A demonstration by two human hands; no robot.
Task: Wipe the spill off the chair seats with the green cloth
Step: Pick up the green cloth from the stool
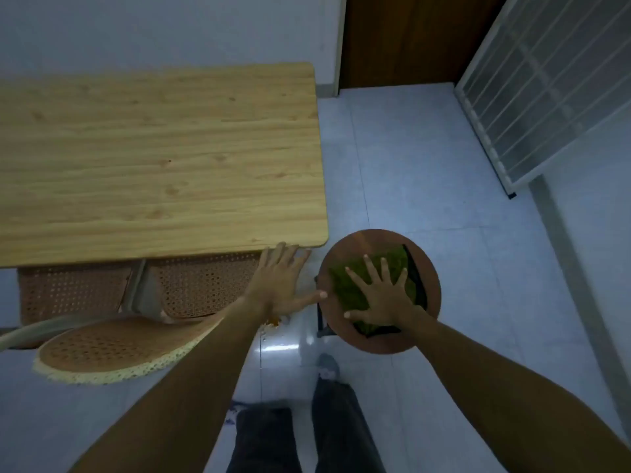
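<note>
A round dark-brown stool seat (430,278) stands on the floor right of the table. The green cloth (348,285) lies spread on it, with a dark edge showing along its right and lower sides. My right hand (382,298) presses flat on the cloth, fingers spread wide. My left hand (280,285) hovers open to the left of the stool, its thumb tip at the seat's left rim. A cane-weave chair (112,346) with a round seat stands at lower left, its back tucked under the table.
A light wooden table (160,158) fills the upper left. Small orange drops (273,324) lie on the pale tiled floor between chair and stool. A white lattice screen (546,87) leans at the right, beside a dark wooden door (403,39). My legs are at the bottom.
</note>
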